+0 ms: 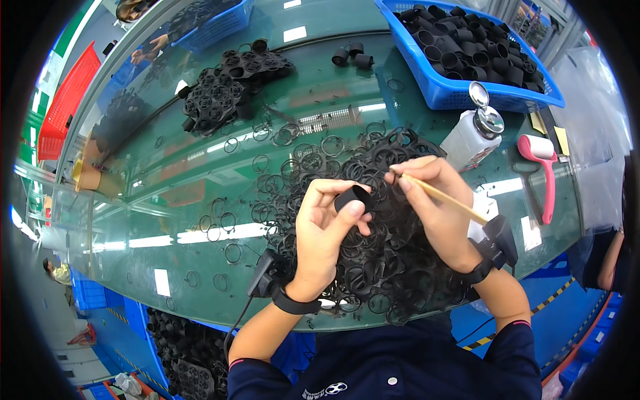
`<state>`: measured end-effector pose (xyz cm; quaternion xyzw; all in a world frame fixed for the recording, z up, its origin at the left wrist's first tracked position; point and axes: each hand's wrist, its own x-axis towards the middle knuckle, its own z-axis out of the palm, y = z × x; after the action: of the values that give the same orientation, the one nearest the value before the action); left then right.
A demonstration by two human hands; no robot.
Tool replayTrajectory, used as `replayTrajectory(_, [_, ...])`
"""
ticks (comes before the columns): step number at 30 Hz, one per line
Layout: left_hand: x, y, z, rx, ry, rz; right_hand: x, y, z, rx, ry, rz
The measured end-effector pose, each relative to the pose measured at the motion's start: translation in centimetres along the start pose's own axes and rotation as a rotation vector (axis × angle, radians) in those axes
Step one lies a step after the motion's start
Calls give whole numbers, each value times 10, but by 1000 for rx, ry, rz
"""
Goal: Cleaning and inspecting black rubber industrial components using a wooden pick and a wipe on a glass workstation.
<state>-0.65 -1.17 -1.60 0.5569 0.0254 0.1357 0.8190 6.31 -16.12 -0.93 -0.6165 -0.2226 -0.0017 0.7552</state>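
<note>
My left hand (319, 230) is closed around a short black plastic cylinder (353, 199), thumb in front and fingers behind, its open end tilted up. To its right, my right hand (437, 210) pinches a slim wooden stick (448, 199) that slants back toward the wrist. Something small and dark shows at its fingertips; I cannot make out what it is. The stick's tip is apart from the cylinder. Beneath both hands spreads a heap of thin black rings (380, 263) on the green tabletop (160, 207).
A blue basket (453, 100) full of black cylinders stands at the far right. Nearby are a white pump bottle (470, 139) and a pink-handled lint roller (548, 177). Clustered black parts (223, 93) lie at the far left, with a few loose cylinders (355, 55) farther back.
</note>
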Motion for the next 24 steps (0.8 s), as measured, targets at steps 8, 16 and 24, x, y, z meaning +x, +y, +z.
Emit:
replayTrajectory(8, [5, 3, -6, -524, -177, -271, 5, -13, -6, -289, -129, -243])
replayTrajectory(16, [6, -1, -15, -675, -232, -373, 5, -4, -7, -76, -210, -153])
replayTrajectory(24, [7, -8, -16, -637, -136, -343, -1, 2, -1, -27, -252, -137])
